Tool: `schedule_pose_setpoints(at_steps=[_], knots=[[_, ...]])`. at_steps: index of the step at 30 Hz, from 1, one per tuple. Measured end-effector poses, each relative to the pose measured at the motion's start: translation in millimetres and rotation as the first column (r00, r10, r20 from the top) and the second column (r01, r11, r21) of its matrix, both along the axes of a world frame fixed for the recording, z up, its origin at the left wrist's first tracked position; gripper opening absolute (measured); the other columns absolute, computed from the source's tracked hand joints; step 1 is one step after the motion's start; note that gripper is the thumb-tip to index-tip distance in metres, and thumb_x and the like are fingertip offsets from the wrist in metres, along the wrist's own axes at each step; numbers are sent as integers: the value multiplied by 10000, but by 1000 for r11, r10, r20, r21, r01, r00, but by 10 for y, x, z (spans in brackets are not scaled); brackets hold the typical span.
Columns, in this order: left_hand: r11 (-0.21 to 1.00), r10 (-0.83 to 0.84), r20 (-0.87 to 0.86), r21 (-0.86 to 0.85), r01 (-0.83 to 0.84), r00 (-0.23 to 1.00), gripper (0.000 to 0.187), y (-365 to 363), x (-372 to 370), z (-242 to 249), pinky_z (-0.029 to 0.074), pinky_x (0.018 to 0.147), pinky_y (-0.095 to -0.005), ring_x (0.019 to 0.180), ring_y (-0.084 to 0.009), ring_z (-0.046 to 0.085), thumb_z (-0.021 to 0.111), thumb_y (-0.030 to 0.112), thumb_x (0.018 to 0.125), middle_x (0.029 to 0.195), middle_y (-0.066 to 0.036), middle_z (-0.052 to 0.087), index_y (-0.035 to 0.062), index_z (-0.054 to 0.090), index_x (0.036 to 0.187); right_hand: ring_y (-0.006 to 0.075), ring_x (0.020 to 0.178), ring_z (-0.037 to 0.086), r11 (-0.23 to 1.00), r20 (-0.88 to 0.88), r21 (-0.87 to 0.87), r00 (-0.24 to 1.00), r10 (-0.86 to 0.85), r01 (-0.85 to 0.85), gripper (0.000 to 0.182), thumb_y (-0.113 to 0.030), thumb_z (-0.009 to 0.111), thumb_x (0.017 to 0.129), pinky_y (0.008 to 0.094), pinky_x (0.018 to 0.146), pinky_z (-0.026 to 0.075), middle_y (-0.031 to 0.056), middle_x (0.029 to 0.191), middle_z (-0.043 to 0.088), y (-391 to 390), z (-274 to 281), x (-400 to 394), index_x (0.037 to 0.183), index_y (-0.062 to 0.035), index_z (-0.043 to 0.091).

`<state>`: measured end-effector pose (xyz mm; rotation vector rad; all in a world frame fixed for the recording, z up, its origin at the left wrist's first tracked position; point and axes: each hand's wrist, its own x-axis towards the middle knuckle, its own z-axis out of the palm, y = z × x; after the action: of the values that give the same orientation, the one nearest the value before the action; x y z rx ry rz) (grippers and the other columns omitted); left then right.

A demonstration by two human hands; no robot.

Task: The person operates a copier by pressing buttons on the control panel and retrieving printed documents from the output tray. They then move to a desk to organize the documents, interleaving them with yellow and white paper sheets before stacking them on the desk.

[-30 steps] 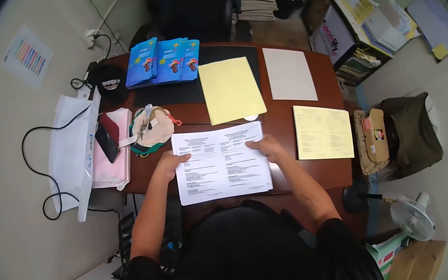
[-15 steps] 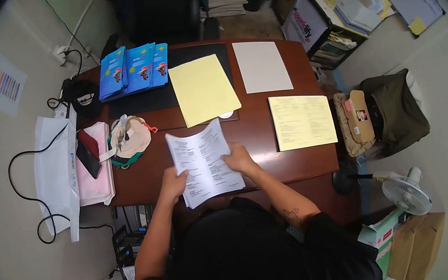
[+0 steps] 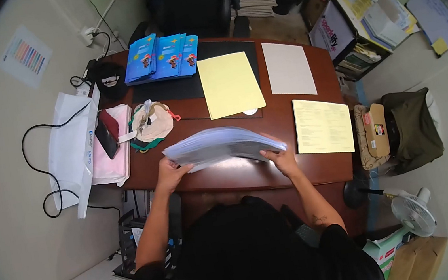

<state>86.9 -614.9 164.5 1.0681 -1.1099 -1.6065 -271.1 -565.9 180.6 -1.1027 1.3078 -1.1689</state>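
The left hand (image 3: 170,173) and the right hand (image 3: 282,157) each pinch one end of a stack of printed sheets (image 3: 223,144), thumbs on top and fingers beneath, holding it lifted flat and edge-on above the near side of the wooden desk (image 3: 291,172). The middle of the stack bows upward between the two grips. As I judge it, the loose sheets could fan out or slide off the far edge, because only the ends are clamped and the pile is nearly level; a slip would scatter paper toward the yellow printed sheet (image 3: 323,126) just to the right or the beige pouch (image 3: 152,125) to the left. Half a second ago the pages stood tilted and turned, with the text facing up and the hands close together near the middle; now the stack lies horizontal and the hands sit wide apart
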Motion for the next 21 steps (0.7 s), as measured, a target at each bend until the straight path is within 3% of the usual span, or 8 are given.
schedule_pose_setpoints(at_steps=[2,4,6,9,12,13,16,21], knots=[[991,124,-57,-51,-127,991,633,13,-143,67,480,971,-309,1069,-172,618,747,-125,724,1140,-95,656,-52,531,1315,154,1027,621,999,128,24,991,-48,45,506,0,774,781,295,918,491,99,1158,667,-11,7,13,1260,-1,611],[992,98,21,-87,-96,995,680,-23,-153,131,488,930,-281,1044,-157,616,807,-60,685,1094,-88,659,-36,543,1311,162,1020,628,997,301,10,951,-70,70,520,18,778,761,295,909,498,100,1142,669,-47,-33,-63,1254,0,613],[993,28,165,-120,-8,986,699,-63,-163,162,495,902,-274,1021,-145,617,835,-18,667,1090,-87,661,-23,553,1306,163,998,637,998,271,56,961,-52,38,551,49,783,712,286,894,503,93,1094,680,-94,-22,-105,1237,6,620],[985,43,127,-174,-20,991,613,-133,-277,181,509,831,-276,935,-124,629,843,41,671,1057,-79,679,-22,610,1234,145,946,645,995,324,-17,942,-92,103,542,8,809,674,287,874,504,82,1024,699,-219,107,-111,1190,18,643],[991,17,94,-132,-5,995,513,-152,-325,131,511,817,-278,897,-125,636,839,46,674,1005,-73,695,-32,654,1146,144,922,646,1000,234,-6,972,28,-28,504,-15,820,667,291,854,506,89,1020,700,-304,107,-24,1145,21,663],[994,1,84,-110,9,996,481,-196,-328,109,511,815,-278,888,-127,638,839,47,673,987,-71,700,-35,668,1115,149,911,646,999,311,-9,949,-43,49,463,-18,823,672,292,843,507,92,1029,700,-325,104,-23,1110,16,674],[994,-12,149,-110,28,989,415,-211,-358,64,514,797,-273,863,-131,642,843,48,673,942,-71,705,-36,687,1049,149,896,646,999,292,33,956,-11,1,432,-6,817,682,294,837,508,86,1035,702,-373,72,32,1090,14,676],[993,97,70,-79,-92,993,389,-182,-410,22,535,769,-284,824,-141,652,852,24,669,927,-66,699,-20,678,1014,135,814,612,997,200,-10,977,-76,80,355,25,805,686,275,771,490,27,893,666,-379,48,106,1008,-1,659]])
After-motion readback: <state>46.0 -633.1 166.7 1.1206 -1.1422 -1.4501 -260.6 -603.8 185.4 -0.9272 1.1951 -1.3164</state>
